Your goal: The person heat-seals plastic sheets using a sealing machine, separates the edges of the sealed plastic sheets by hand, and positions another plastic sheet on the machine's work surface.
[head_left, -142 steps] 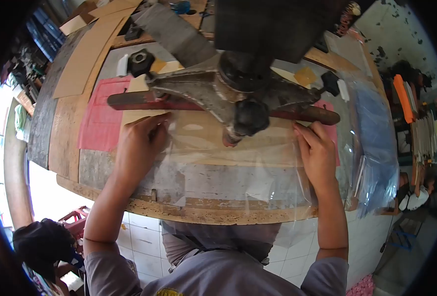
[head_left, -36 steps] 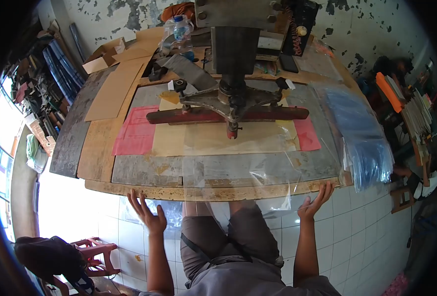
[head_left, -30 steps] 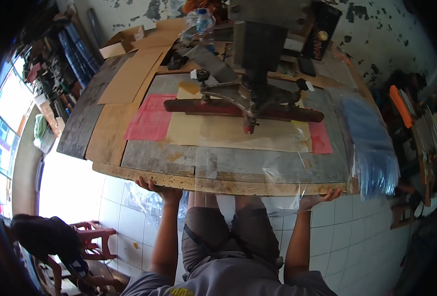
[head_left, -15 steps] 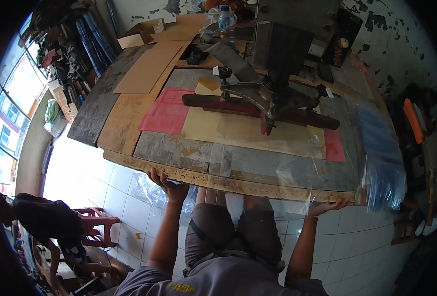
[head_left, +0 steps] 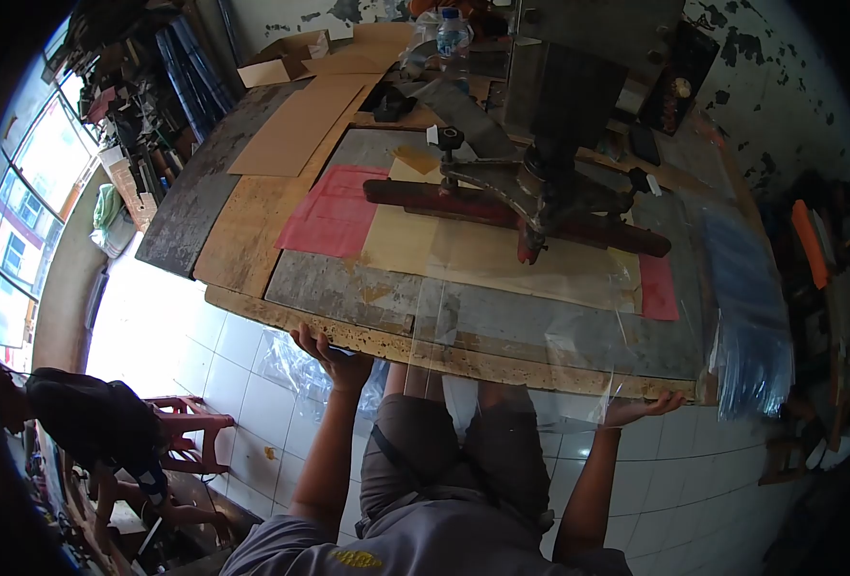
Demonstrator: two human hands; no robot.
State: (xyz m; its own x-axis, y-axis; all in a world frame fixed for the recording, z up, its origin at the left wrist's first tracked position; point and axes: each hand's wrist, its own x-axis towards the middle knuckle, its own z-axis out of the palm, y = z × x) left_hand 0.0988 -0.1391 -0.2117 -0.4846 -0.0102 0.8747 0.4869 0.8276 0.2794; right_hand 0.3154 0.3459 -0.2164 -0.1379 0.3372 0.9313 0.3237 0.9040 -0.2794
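My left hand (head_left: 335, 359) touches the front edge of the worktable (head_left: 295, 324), fingers apart against the wood. Farther right along that edge is my right hand (head_left: 644, 409), its fingers stretched out to the right beside the wood. Between the hands a clear plastic sheet (head_left: 502, 360) lies over the grey board (head_left: 348, 284) and hangs past the edge. Yellow paper (head_left: 396, 242) and red sheets (head_left: 327, 213) lie flat on the board. Above them is a press head with a dark red bar (head_left: 415, 197); whether the bar touches the sheet I cannot tell.
Clear plastic sleeves (head_left: 751, 336) hang over the right corner. Cardboard (head_left: 295, 125), a water bottle (head_left: 453, 38) and a phone (head_left: 645, 145) lie toward the back. On the left, a person (head_left: 94, 422) is near a red stool (head_left: 194, 432). Plastic (head_left: 295, 370) lies on the tiled floor.
The view has shifted slightly, so the table and press appear a little farther right. Both hands stay at the table's front edge.
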